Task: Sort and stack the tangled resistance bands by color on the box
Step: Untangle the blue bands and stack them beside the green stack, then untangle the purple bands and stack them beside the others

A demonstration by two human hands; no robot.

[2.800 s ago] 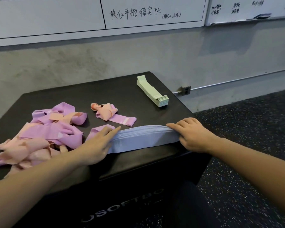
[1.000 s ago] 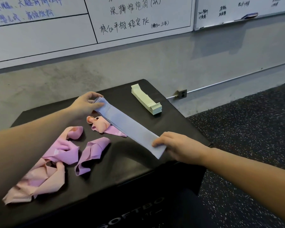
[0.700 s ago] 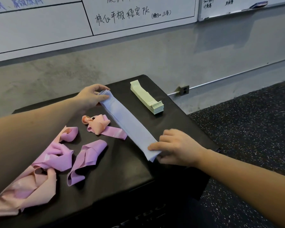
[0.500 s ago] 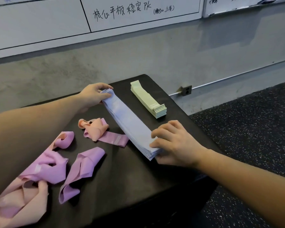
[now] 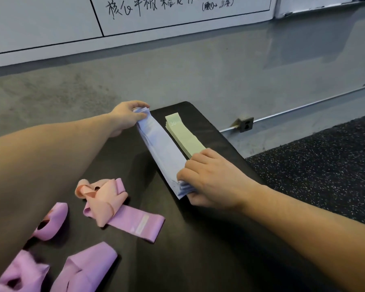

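Observation:
A flat stack of light blue bands (image 5: pixel 162 150) lies lengthwise on the black box (image 5: pixel 198 239), right beside a stack of pale green bands (image 5: pixel 184 137). My left hand (image 5: pixel 128 116) grips the blue stack's far end. My right hand (image 5: pixel 211 179) grips its near end, fingers on top, and covers the green stack's near end. A peach band knotted with a purple band (image 5: pixel 116 207) lies in front. More loose purple bands (image 5: pixel 82 268) sit at the lower left, partly hidden by my left forearm.
The box stands against a grey concrete wall (image 5: pixel 198 70) with whiteboards (image 5: pixel 177 13) above. A wall socket (image 5: pixel 246 124) is low on the right. Speckled black rubber floor (image 5: pixel 325 165) lies right of the box.
Both hands turned the blue stack from crosswise at the front edge to lengthwise and slid it back and right until it lies against the green stack. The view has moved in closer.

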